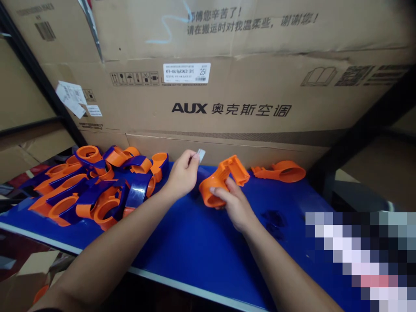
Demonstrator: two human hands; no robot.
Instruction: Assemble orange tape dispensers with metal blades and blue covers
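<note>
Between the thumb and fingers of my left hand (183, 174) is a small flat silvery piece (202, 154), its outer end sticking out past the fingertips. My right hand (236, 201) grips an orange plastic tape dispenser body (212, 187) by its round ring, thumb across the front. The dispenser's angled arm (237, 170) points up and to the right. Both hands are raised over the blue tabletop (191, 255), a short gap apart. Close to my left hand, on its left, lies a heap of orange and blue tape dispensers (105, 190).
Another orange dispenser part (287, 171) lies at the back right, near dark translucent pieces (274, 219). Large cardboard boxes (227, 91) wall off the back. Black metal posts (357, 117) flank the table. An open carton (35, 268) stands below at the left.
</note>
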